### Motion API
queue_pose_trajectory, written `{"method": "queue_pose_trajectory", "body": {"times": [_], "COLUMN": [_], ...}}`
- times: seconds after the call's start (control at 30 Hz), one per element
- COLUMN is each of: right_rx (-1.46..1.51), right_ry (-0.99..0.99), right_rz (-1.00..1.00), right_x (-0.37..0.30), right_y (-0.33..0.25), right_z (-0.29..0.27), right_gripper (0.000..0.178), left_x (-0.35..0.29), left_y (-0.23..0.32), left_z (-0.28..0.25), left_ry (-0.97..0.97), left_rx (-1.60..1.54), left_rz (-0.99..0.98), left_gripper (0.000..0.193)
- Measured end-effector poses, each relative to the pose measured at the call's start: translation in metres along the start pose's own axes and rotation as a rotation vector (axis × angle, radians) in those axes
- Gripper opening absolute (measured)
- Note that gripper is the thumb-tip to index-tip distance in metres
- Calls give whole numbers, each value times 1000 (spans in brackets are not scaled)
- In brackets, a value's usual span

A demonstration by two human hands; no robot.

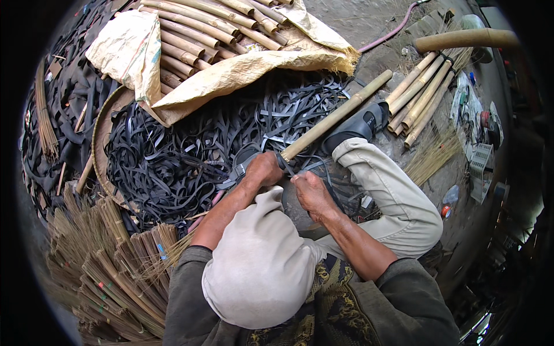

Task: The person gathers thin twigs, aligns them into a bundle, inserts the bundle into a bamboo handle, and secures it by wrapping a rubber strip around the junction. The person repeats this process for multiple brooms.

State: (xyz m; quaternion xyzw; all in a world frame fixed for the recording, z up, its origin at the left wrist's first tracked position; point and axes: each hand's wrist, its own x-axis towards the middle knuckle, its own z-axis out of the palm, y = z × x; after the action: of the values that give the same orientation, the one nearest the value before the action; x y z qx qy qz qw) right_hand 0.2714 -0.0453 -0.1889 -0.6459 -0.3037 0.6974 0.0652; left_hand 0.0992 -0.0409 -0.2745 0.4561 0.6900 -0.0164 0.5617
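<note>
My left hand (pixel 264 169) is closed at the near end of a bamboo pole (pixel 340 114), which slants away to the upper right between my feet. A dark rubber strip (pixel 288 168) runs from the pole's end to my right hand (pixel 311 193), whose fingers are pinched on it. The strip looks stretched between the two hands. My left fingertips are partly hidden behind the hand. Grey shoes (pixel 359 126) cover my feet; one lies right of the pole, the other beside my left hand.
A heap of black rubber strips (pixel 173 153) fills the left. Cut bamboo poles (pixel 190 29) lie on a pale sack (pixel 242 75) beyond. Bundled poles (pixel 420 92) rest at right. Bundles of thin sticks (pixel 115 271) crowd the lower left. A pink hose (pixel 392 32) crosses the back.
</note>
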Motion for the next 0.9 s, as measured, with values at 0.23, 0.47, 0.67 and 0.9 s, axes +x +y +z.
{"method": "queue_pose_trajectory", "body": {"times": [0.23,0.47,0.67,0.9], "right_rx": [82,351,264,281], "right_ry": [-150,-493,-358,-304], "right_rz": [77,242,95,114], "right_x": [11,50,49,50], "right_y": [29,19,10,11], "right_z": [-23,-43,-24,-23], "right_gripper": [17,32,26,27], "left_x": [10,2,-17,4], "left_y": [-6,-17,3,-14], "left_z": [1,-18,-10,4], "left_ry": [1,-1007,-200,-442], "left_rx": [15,-1269,-281,-618], "left_rz": [49,-80,91,136], "left_gripper": [38,20,38,25]}}
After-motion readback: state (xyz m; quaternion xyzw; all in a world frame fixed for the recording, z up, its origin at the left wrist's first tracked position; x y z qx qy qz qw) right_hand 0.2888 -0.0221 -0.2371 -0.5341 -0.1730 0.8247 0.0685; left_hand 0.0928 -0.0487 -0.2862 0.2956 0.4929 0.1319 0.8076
